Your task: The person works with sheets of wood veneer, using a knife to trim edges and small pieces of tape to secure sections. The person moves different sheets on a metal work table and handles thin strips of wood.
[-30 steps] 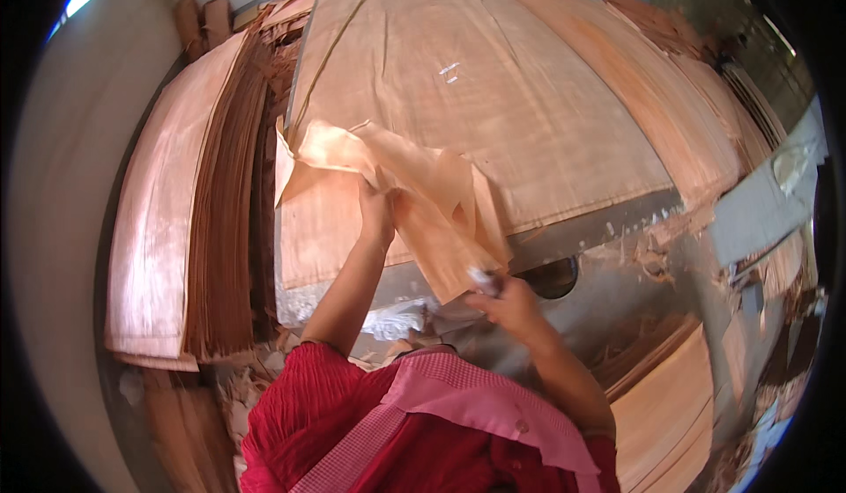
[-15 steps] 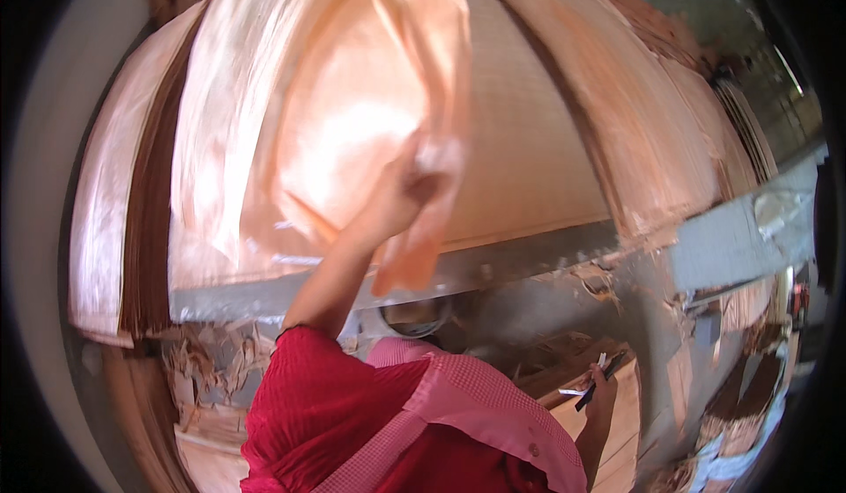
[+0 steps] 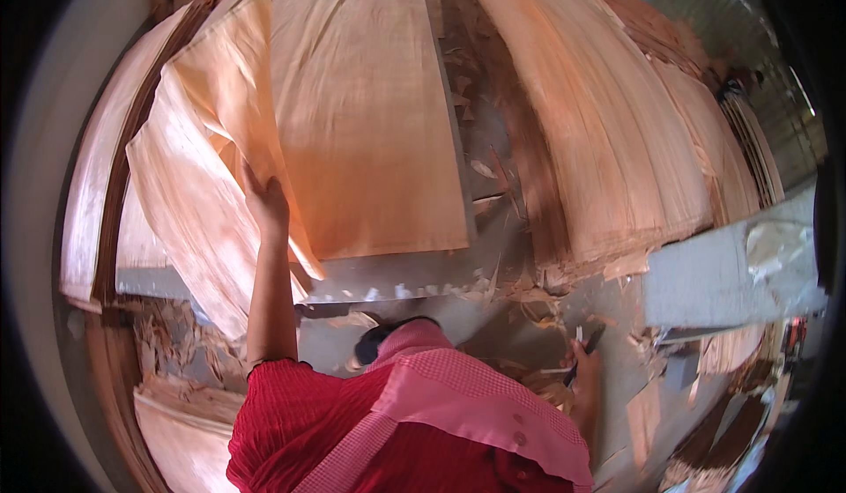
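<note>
From here I see creased, softly shining wood veneer in the lifted sheet point(image 3: 198, 140), matt grain on the flat sheet point(image 3: 370, 167), crinkled cloth on the red sleeve point(image 3: 295, 422), glossier wood on the left-hand stack point(image 3: 91, 202).

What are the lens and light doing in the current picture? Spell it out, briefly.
Head view: fisheye bowing in the far-left veneer stack, black corners; head view: pale sheen along that stack's top; head view: the lifted sheet bright, the flat sheet's near part shaded.
</note>
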The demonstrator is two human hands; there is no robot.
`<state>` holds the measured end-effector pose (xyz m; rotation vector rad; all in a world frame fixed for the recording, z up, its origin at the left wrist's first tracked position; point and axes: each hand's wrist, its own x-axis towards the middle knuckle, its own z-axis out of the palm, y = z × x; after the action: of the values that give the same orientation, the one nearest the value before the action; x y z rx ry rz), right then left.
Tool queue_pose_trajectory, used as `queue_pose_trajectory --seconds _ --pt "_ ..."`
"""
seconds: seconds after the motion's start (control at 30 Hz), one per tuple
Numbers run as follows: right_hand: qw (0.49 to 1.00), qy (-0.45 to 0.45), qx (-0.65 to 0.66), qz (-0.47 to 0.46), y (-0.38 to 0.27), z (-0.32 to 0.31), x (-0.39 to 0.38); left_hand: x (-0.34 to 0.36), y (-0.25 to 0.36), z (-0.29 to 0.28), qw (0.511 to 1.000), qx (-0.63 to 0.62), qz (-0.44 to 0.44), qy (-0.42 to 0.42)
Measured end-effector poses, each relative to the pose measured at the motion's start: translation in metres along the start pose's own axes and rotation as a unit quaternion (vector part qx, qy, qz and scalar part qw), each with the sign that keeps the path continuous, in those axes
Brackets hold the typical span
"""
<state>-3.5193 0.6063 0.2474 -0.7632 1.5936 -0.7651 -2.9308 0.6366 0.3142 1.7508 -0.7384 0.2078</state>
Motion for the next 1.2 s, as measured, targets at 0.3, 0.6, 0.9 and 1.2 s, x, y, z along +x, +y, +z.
queue_pose_trajectory --seconds 0.3,0.6,0.9,1.2 --pt "0.964 -0.235 -0.124 -0.017 -0.133 0.055 0.219 -0.062 0.021 0.049 0.958 0.259 -0.020 0.117" --pt "0.931 -0.318 -0.178 0.022 -0.247 0.026 0.405 -0.049 0.086 0.145 0.929 0.323 -0.111 0.144" --pt "0.881 -0.424 -0.211 0.003 -0.346 0.146 0.554 0.053 0.082 0.227 0.844 0.473 -0.246 0.060" --pt "0.804 -0.535 -0.257 0.036 -0.443 0.309 0.625 0.140 0.008 0.269 0.779 0.579 -0.233 0.055"
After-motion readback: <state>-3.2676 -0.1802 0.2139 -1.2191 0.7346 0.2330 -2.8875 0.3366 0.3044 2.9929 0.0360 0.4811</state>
